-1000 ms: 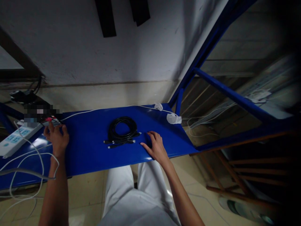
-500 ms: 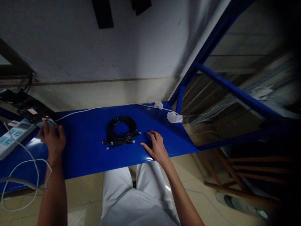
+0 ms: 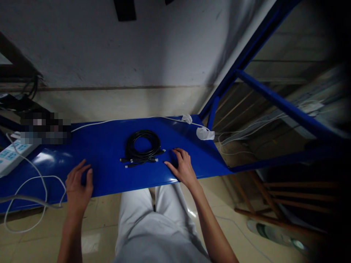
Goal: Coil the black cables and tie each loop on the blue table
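Several black cables (image 3: 131, 143) lie coiled together on the blue tabletop (image 3: 109, 179), their plug ends with pale metal tips sticking out along the near side of the coil. My right hand (image 3: 182, 166) rests on the table just right of the coil, thumb and fingers apart, holding nothing. To the left of the coil, at the table's front edge, my left hand (image 3: 79, 182) is open with its fingers slightly curled and nothing in it. It is apart from the cables.
A white power strip (image 3: 13, 157) with blue sockets lies at the left, beside a blurred-out dark object (image 3: 45, 128). A loose white cord (image 3: 35, 179) loops over the left front edge. Another white cord runs along the back to white wrapping (image 3: 205, 133). Blue frame bars (image 3: 274, 95) rise at right.
My left hand has let go of the dark object by the power strip and come back toward the front edge, to the right. My right hand has stayed put. The view has shifted slightly.
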`<state>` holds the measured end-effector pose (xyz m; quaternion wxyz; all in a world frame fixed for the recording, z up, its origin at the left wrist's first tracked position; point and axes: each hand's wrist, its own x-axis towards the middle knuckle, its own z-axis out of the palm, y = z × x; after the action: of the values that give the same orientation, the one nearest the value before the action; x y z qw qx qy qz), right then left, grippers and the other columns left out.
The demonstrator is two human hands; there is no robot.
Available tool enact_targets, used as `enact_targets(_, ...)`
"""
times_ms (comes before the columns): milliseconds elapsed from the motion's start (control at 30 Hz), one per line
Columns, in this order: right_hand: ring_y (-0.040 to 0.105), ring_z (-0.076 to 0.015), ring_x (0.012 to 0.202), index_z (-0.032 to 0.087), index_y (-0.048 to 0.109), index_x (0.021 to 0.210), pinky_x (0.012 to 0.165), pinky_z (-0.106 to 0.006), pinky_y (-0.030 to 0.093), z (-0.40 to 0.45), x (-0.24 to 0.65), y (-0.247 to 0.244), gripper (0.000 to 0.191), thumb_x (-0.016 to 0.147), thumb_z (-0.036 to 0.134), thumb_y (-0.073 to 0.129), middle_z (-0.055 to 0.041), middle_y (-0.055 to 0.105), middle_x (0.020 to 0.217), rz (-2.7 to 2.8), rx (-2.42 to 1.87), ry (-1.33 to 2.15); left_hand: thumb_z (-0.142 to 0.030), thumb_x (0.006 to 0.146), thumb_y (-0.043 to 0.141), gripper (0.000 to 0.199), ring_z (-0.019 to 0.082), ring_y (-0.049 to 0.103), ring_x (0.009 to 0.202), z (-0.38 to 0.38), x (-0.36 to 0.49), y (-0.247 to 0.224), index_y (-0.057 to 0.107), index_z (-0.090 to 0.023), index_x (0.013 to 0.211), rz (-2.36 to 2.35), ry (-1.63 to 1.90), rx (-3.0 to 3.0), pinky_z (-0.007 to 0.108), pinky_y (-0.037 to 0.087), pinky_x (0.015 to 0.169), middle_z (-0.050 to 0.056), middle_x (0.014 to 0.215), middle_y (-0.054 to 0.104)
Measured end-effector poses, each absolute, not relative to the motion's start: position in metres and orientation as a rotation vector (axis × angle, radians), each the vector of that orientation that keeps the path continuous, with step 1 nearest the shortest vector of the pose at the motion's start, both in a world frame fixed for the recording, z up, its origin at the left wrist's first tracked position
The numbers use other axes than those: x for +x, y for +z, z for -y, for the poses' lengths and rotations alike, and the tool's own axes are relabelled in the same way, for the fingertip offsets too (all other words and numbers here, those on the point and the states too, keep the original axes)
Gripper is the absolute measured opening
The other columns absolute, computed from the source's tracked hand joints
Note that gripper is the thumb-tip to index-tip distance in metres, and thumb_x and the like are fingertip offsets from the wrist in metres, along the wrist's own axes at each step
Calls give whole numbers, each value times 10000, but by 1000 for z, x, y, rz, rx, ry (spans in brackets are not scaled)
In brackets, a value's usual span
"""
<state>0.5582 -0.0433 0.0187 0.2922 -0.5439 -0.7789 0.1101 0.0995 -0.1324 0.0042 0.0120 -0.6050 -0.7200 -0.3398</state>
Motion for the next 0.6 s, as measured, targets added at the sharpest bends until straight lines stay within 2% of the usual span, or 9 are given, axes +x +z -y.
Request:
enact_targets(67,562,-412,1385,252,540,1552,1152,-631,493,43,557,19,638,1047,634,613,-205,586,1474,2074,-1451,290,-312,1032,534,458,385,469,1548,183,127,-20,535,-348,1489,2257,-1083,-1872,693,359,1278,82,1657,500)
enact_targets(133,561,-407,1385,241,555,1533,1157,-616,488,43,556,20,632,1047,642,611,-203,590,1472,2078,-1452,284,-310,1007,551,533,411,457,1545,231,145,-56,480,-362,1533,2297,-1086,-1715,736,377,1249,131,1633,484)
enact_targets(200,556,-399,1391,231,566,1514,1166,-598,480,44,556,20,627,1049,649,607,-200,593,1472,2081,-1451,276,-345,992,560,509,429,501,1493,271,152,-98,508,-369,1497,2385,-1056,-1612,741,438,1191,179,1519,537)
enact_targets(267,555,-392,1391,228,571,1504,1169,-586,475,44,555,21,626,1048,657,604,-196,597,1468,2081,-1459,270,-375,982,562,501,454,486,1497,301,148,-141,513,-347,1480,2495,-1041,-1528,773,420,1182,207,1472,553)
enact_targets(333,559,-389,1385,229,569,1502,1167,-582,474,44,555,21,636,1044,668,606,-192,601,1465,2089,-1468,271,-417,979,563,426,455,515,1462,321,136,-180,560,-321,1394,2594,-1070,-1488,750,440,1172,215,1450,568)
enact_targets(433,558,-388,1386,227,566,1493,1178,-589,465,44,555,19,652,1032,685,617,-191,603,1464,2099,-1468,241,-467,977,508,326,436,658,1253,333,112,-231,622,-276,1214,2817,-1130,-1571,687,557,1035,196,1240,671)
enact_targets(500,557,-386,1386,231,562,1491,1188,-601,457,44,555,18,664,1022,696,629,-184,601,1465,2100,-1476,212,-480,970,450,339,419,710,1126,332,94,-258,648,-249,1120,3009,-999,-1533,617,614,921,189,1153,683)
enact_targets(600,552,-385,1391,241,550,1497,1204,-625,442,46,555,17,679,1015,713,629,-170,595,1464,2108,-1493,185,-411,985,396,345,380,739,928,321,67,-284,681,-228,1045,3116,-716,-1604,556,624,786,159,1035,683)
